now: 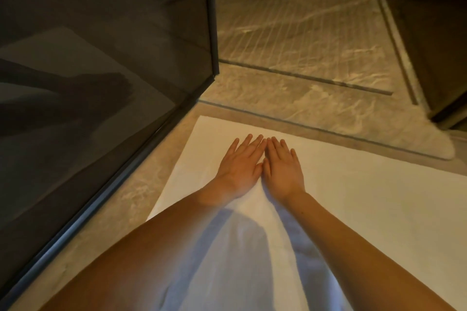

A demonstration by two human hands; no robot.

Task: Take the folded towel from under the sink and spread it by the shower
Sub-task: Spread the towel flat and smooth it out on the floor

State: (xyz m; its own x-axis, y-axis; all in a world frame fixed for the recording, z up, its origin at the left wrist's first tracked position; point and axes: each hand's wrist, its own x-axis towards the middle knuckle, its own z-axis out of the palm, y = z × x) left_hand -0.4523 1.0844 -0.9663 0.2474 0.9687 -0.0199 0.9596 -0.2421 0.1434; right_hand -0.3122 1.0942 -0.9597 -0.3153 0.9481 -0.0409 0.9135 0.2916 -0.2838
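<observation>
Fingers point(253, 144) of both hands lie straight and flat, gripping nothing, pressed palm-down on the white rectangular terry towel point(366, 199), which is spread on the beige marble floor point(121, 199). Left of the fingers stands the dark smoked-glass shower panel point(101, 58) in its black frame, near the towel's left edge. The left hand point(238, 168) and right hand point(283, 170) lie close side by side. Beyond the fingertips, past the towel's far edge, is the grooved marble shower floor point(303, 33); far right rises a dark wall point(429, 33).
</observation>
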